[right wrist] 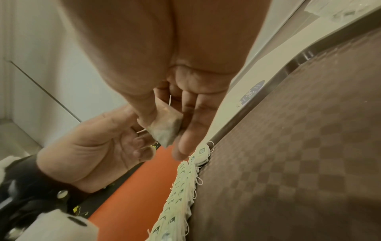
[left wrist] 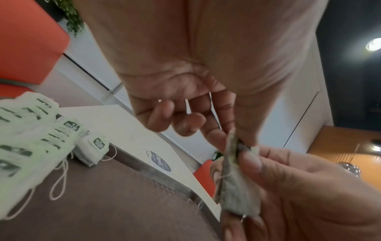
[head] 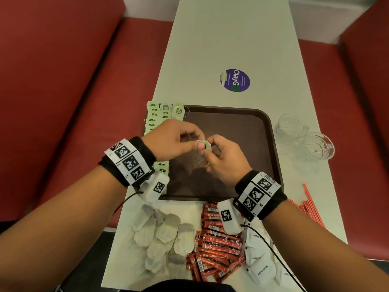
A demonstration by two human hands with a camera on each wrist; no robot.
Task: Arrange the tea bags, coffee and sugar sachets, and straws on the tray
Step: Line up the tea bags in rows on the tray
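A tea bag point(head: 204, 146) is pinched between left hand point(head: 174, 140) and right hand point(head: 223, 159), at frame centre above the brown tray point(head: 271, 127). Bag hangs long axis vertical, tag end up. Best laid flat beside the green-tagged row point(head: 156, 119) at upper left, tag up, string tucked under.

Looks like a cafe or canteen booth, probably: long white table point(head: 221, 49) between red padded benches point(head: 52, 81), brown serving tray point(head: 271, 131), "ClayGo" clean-up sticker point(head: 235, 80).
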